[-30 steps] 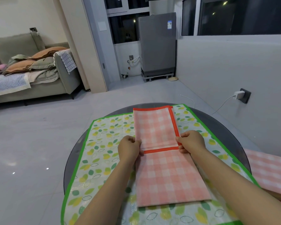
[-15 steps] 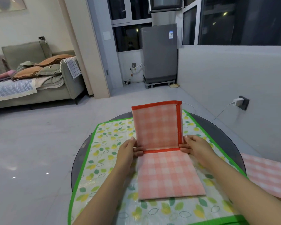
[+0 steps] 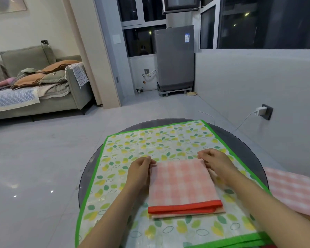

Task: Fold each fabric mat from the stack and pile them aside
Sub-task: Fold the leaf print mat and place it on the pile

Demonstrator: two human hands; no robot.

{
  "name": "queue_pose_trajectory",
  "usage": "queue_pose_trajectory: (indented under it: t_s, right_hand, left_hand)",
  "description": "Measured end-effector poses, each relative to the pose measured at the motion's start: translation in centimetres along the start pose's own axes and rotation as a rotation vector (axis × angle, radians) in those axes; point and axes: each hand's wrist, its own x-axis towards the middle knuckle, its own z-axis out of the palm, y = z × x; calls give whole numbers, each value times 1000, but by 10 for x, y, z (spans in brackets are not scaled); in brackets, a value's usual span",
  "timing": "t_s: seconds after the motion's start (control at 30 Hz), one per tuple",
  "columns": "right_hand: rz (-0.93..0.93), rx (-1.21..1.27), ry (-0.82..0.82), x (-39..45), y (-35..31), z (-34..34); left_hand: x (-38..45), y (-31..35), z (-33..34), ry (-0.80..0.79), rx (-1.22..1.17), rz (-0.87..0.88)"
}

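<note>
On the leaf-print mat [image 3: 132, 145], both hands [image 3: 175, 167] pinch the folded pink mat's [image 3: 182, 183] far corners, fingertips hidden

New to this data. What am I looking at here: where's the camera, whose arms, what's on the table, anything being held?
No robot here: a person works with two bare hands, filmed by one wide-angle camera worn on the head, looking forward and down. That is why both forearms enter from the bottom edge.

The left hand and right hand pinch the far corners of a folded pink checked mat; its red border lies along the near edge. It rests on a larger leaf-print mat with a green border, spread over a round dark table. At the right edge lies another pink checked mat, apparently the finished pile. A sofa and a grey appliance stand behind.
</note>
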Motion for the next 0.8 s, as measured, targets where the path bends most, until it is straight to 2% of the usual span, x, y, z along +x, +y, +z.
queue_pose_trajectory:
  t_s: [0.23,0.33,0.43,0.5,0.57,0.67,0.8]
  right_hand:
    - [-127,-209,-6,-2,2,5]
    - [-196,-407,13,-4,2,9]
    - [-334,-776,74,-12,-2,16]
    - [-460,-1000,86,-18,-6,22]
    - [-525,-1075,2,-22,-9,31]
    - [-456,-1128,-170,-27,0,43]
    - [-410,-1225,-237,-30,12,44]
  left_hand:
    - [-10,5,8,49,247,166]
    - [-5,0,13,71,418,243]
    - [-7,-4,19,115,637,303]
    - [-13,1,27,43,783,392]
    - [-18,6,37,-117,897,442]
    - [-20,2,51,-306,1022,405]
    - [-22,-8,53,-342,1090,408]
